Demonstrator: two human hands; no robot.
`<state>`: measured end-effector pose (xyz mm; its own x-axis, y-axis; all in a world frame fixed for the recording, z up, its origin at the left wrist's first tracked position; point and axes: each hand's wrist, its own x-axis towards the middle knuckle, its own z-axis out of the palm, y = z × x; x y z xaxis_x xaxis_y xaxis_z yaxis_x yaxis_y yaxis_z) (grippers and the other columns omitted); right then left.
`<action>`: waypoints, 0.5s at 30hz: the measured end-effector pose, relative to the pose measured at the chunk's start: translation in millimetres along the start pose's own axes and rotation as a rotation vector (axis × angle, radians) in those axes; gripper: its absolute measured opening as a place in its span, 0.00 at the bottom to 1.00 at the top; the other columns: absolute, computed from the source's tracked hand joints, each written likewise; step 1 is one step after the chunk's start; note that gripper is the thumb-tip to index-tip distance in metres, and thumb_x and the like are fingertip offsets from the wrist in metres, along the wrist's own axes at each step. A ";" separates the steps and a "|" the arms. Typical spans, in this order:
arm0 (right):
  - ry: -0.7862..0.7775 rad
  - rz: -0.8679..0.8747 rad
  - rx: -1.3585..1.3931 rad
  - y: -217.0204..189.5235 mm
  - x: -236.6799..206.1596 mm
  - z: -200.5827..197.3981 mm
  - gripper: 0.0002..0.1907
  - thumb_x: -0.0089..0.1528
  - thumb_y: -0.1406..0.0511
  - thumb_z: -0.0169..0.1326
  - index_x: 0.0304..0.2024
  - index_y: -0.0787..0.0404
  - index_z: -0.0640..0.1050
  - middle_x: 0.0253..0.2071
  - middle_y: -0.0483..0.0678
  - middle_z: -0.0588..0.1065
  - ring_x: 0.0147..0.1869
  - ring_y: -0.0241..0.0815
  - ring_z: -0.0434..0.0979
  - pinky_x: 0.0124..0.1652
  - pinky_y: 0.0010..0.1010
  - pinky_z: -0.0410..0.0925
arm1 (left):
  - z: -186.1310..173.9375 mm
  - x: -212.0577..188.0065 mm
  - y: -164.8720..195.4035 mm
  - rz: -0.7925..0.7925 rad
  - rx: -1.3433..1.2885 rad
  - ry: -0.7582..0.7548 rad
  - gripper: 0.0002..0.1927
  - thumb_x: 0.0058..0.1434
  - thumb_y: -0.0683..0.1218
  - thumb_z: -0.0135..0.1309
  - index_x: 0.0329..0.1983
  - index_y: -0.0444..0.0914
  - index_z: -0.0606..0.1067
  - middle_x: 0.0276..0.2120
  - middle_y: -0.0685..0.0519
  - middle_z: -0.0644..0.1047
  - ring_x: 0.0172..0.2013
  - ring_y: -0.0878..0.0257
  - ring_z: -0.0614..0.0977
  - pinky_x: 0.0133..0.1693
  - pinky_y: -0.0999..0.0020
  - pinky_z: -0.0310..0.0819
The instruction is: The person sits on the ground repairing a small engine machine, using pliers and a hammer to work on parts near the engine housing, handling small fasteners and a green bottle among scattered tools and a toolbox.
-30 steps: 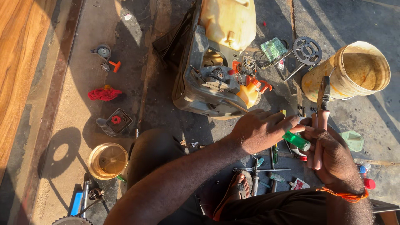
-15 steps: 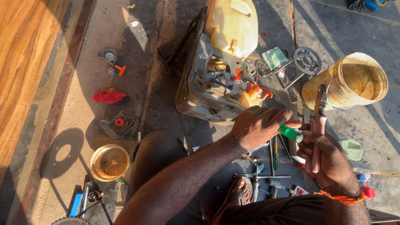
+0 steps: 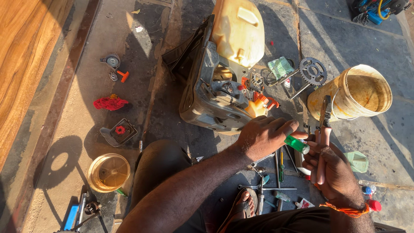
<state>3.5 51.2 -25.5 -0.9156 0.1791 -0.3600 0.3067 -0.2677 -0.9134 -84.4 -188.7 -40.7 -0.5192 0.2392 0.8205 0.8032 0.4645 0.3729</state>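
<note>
Left hand [image 3: 263,137] closed in a narrow grip round the green handle of a screwdriver [image 3: 296,144], handle end poking out at 3 o'clock between thumb and fingers; right hand [image 3: 332,170] wrapped tight about the pink handles of a pair of pliers [image 3: 323,138], metal nose pointing to 12 o'clock, pliers touching the screwdriver's end where the two hands meet; an orange thread bracelet [image 3: 349,210] round the right wrist; just at 11 o'clock of the left hand, a grey engine unit [image 3: 215,99] lying on the stone floor [image 3: 164,56], orange fittings on its near side and a cream plastic tank [image 3: 239,32] at its far end; at 1 o'clock of the pliers, a dirty yellow bucket [image 3: 358,97], tilted, mouth open toward the camera; at 12 o'clock, a toothed sprocket [image 3: 312,71] beside a green mesh pad [image 3: 280,67]; under the hands at 6 o'clock, loose spanners and small tools [image 3: 276,187] scattered by a sandalled foot [image 3: 243,205]; well apart at 9 o'clock, a red rag [image 3: 110,103], a small black pedal-like part [image 3: 117,131] and a shallow amber bowl [image 3: 108,172] with its round shadow beside it.
</note>
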 end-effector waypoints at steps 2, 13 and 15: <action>-0.012 -0.007 -0.016 -0.9 -0.1 0.5 0.19 0.68 0.62 0.49 0.52 0.73 0.74 0.40 0.49 0.68 0.38 0.39 0.65 0.39 0.36 0.66 | 1.1 -0.1 -1.2 0.013 0.004 0.006 0.22 0.68 0.59 0.61 0.51 0.41 0.69 0.32 0.57 0.78 0.34 0.62 0.84 0.35 0.66 0.79; 0.046 0.030 -0.031 -10.2 -5.6 15.1 0.17 0.66 0.64 0.49 0.52 0.71 0.74 0.38 0.47 0.68 0.37 0.36 0.65 0.37 0.32 0.65 | 2.7 -5.6 -3.2 -0.025 -0.042 -0.144 0.19 0.66 0.51 0.63 0.54 0.42 0.71 0.39 0.54 0.81 0.39 0.59 0.86 0.40 0.63 0.82; 0.024 0.026 -0.022 -11.0 -4.8 15.8 0.16 0.67 0.65 0.49 0.51 0.72 0.73 0.38 0.46 0.67 0.37 0.36 0.64 0.36 0.32 0.64 | 3.3 -7.2 -6.2 -0.018 -0.039 -0.165 0.20 0.64 0.48 0.63 0.56 0.41 0.72 0.41 0.52 0.81 0.41 0.58 0.86 0.42 0.63 0.82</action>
<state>0.4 38.4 -10.8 -0.9009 0.1946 -0.3881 0.3365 -0.2519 -0.9074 -86.5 -190.5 -50.3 -0.5716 0.3698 0.7324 0.8027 0.4370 0.4058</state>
